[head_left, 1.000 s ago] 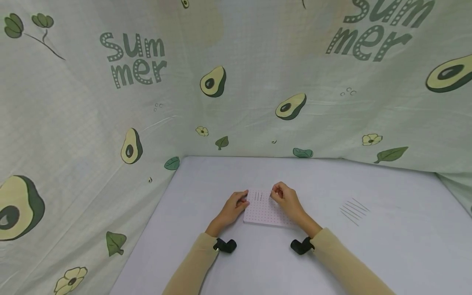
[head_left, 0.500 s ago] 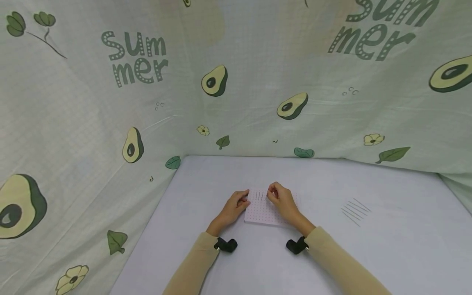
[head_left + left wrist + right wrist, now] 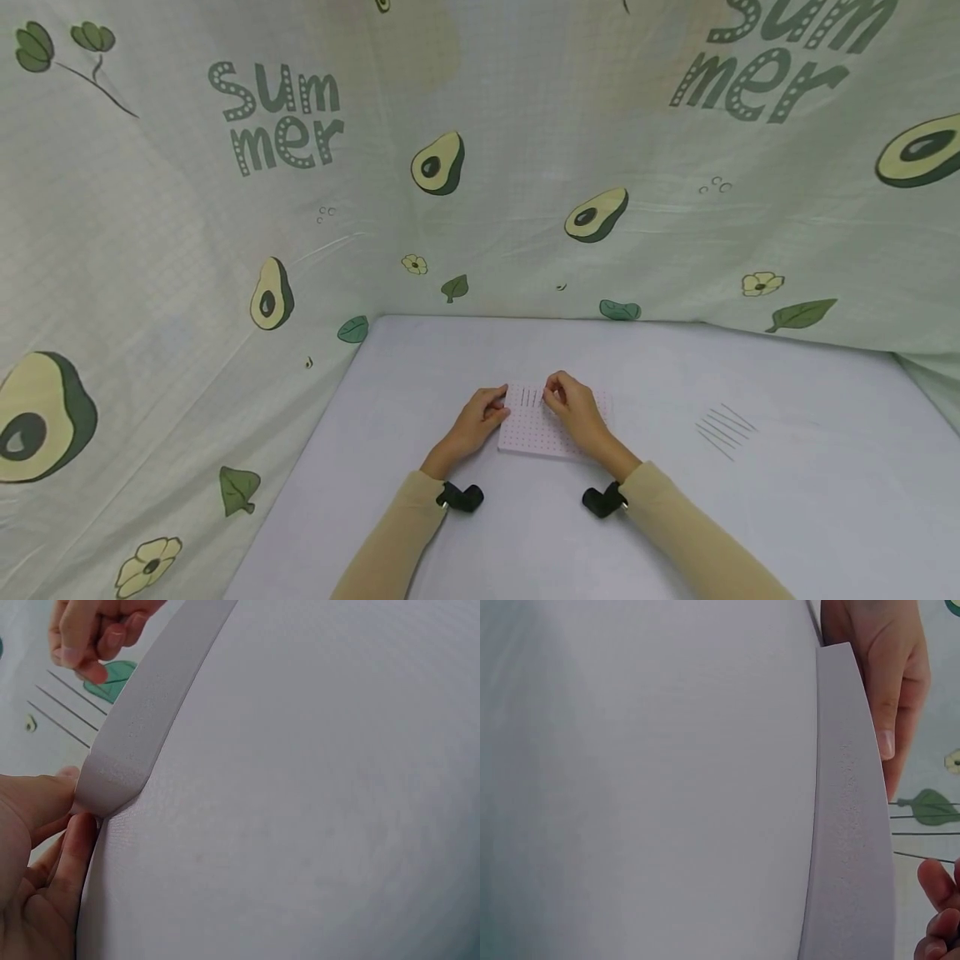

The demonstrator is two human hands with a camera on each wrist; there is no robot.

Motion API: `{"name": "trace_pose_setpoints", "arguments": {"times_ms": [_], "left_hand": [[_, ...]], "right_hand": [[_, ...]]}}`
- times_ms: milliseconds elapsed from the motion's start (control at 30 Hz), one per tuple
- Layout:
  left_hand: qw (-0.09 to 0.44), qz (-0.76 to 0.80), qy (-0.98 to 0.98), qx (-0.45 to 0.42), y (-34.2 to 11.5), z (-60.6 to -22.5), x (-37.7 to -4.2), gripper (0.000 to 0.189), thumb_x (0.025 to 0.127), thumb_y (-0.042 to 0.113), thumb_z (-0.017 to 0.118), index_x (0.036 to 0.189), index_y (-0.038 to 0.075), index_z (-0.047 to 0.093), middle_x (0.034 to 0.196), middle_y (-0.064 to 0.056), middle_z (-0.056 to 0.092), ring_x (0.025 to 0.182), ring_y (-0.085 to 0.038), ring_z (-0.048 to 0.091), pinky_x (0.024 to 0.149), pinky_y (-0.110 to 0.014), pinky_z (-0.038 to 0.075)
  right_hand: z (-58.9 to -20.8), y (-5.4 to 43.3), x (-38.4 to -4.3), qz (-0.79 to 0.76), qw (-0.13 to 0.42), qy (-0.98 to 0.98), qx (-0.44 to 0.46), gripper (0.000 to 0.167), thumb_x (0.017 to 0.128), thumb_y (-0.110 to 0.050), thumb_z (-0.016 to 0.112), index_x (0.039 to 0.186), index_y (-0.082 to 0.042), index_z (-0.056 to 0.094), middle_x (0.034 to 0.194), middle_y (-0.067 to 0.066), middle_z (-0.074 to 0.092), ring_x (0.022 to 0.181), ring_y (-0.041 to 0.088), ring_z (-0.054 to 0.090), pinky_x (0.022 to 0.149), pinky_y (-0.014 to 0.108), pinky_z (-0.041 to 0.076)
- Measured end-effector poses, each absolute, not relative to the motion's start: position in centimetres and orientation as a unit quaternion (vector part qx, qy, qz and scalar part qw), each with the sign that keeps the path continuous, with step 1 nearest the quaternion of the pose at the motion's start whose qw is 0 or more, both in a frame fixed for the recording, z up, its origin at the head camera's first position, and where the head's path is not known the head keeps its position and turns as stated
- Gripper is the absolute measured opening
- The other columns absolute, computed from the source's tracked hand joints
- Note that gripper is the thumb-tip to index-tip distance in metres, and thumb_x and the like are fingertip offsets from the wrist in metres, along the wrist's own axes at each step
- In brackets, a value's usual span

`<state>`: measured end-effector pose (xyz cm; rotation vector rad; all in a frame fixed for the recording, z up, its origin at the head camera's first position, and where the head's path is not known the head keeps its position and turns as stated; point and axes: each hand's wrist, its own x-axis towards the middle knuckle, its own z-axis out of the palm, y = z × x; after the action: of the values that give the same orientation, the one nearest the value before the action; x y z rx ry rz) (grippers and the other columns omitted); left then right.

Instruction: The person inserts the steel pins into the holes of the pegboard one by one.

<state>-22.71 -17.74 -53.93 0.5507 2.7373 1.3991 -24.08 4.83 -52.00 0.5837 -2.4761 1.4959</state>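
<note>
A pale pink board point(image 3: 534, 439) with a grid of small dots lies on the white table. My left hand point(image 3: 472, 421) grips its left edge, thumb and fingers at the corner in the left wrist view. Thin dark sticks point(image 3: 66, 711) stand in a row near the board's far left edge. My right hand point(image 3: 576, 410) is over the far part of the board, beside that row. Its thumb and fingertips pinch another thin stick point(image 3: 919, 856), which leans slightly in the right wrist view. The fingers hide the top of this stick.
Several more thin sticks point(image 3: 726, 431) lie loosely side by side on the table point(image 3: 810, 500), right of the board. A pale green curtain point(image 3: 495, 242) printed with avocados hangs behind the table and along its left side. Each wrist wears a black camera point(image 3: 604, 502).
My right hand has moved left with its stick, closer to the standing row, and has stayed there over the last half second. The left hand keeps its place on the board.
</note>
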Motion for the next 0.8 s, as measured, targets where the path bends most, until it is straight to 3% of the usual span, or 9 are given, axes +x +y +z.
{"name": "trace_pose_setpoints", "arguments": {"times_ms": [800], "left_hand": [[0.016,0.455,0.873,0.174,-17.77,-53.88,-22.75,0.048,0.102,0.011,0.058,0.145,-0.004,0.046,0.117,-0.013,0.053,0.102,-0.019,0.053,0.089,-0.027,0.048]], "right_hand": [[-52.05,5.15,-23.64,0.496,0.07,-0.846,0.186,0.012,0.094,-0.01,0.069,0.094,0.001,0.065,0.084,0.003,0.06,0.069,0.014,0.045,0.06,0.024,0.038]]}}
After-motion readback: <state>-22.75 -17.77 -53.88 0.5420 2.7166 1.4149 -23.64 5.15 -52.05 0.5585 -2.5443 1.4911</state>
